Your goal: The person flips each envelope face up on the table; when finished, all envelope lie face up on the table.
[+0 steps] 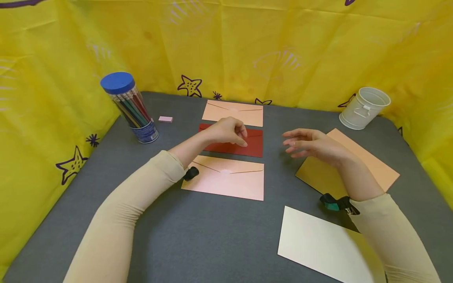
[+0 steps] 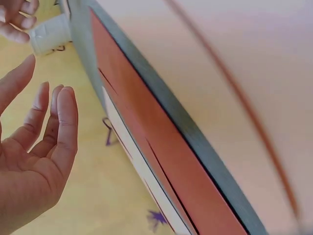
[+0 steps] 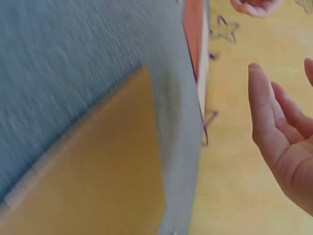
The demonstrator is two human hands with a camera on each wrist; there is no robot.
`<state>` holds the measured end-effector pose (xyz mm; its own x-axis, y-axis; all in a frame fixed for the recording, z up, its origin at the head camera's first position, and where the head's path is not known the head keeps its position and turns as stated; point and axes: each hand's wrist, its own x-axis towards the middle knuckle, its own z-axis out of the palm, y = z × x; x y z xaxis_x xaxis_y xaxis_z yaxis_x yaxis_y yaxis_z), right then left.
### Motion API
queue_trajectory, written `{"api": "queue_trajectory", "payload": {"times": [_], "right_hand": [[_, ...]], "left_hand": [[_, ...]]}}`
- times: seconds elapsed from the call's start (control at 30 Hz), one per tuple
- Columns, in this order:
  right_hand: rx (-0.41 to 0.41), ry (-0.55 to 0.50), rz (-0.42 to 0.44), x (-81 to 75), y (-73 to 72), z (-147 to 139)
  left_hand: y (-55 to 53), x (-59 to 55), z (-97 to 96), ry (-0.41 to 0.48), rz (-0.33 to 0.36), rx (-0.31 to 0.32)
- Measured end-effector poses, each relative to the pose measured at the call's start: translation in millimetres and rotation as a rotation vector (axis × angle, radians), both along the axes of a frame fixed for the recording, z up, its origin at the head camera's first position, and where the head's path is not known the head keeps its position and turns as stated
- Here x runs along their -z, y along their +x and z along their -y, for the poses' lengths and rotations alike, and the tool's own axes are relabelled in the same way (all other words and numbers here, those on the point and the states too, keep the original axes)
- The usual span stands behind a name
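Note:
My left hand [image 1: 226, 131] hovers above a red envelope [image 1: 253, 147], its fingers loosely bent and nothing between them. In the left wrist view the same hand [image 2: 41, 161] has fingers and thumb apart. A pale pink envelope [image 1: 226, 186] lies nearer to me, and another pink envelope [image 1: 231, 114] lies behind the red one. All three have their flap side up, in a column. To the right, my right hand [image 1: 315, 145] is held over the left part of a peach-orange paper or envelope [image 1: 371, 161]. Its fingers [image 3: 261, 100] are relaxed and hold nothing.
A cream paper or envelope [image 1: 318, 243] lies at front right, partly under my right forearm. Back left stands a blue-lidded tub of pencils [image 1: 132, 106] beside a small pink eraser [image 1: 165, 119]. A white bucket [image 1: 362, 110] stands back right. Yellow patterned cloth [image 1: 240, 51] surrounds the grey table.

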<state>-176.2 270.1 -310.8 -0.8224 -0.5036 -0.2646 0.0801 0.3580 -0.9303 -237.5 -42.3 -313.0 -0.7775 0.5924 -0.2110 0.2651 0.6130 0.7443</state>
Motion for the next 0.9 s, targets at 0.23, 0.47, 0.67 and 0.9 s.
{"api": "queue_trajectory", "payload": {"times": [0.23, 0.47, 0.67, 0.9], "right_hand": [[0.096, 0.042, -0.026, -5.3, -9.9, -39], [0.186, 0.119, -0.048, -1.3, -21.5, -94], [0.266, 0.289, -0.048, 5.2, -29.9, -139], [0.314, 0.416, -0.011, 10.2, -30.7, -173]], "left_hand": [[-7.1, 3.5, -47.6, 0.131, 0.033, 0.032], [-11.2, 11.9, -94.0, 0.259, 0.179, 0.012], [-4.1, 22.6, -135.2, 0.369, 0.351, -0.013], [9.9, 31.4, -170.4, 0.397, 0.399, -0.053]]}}
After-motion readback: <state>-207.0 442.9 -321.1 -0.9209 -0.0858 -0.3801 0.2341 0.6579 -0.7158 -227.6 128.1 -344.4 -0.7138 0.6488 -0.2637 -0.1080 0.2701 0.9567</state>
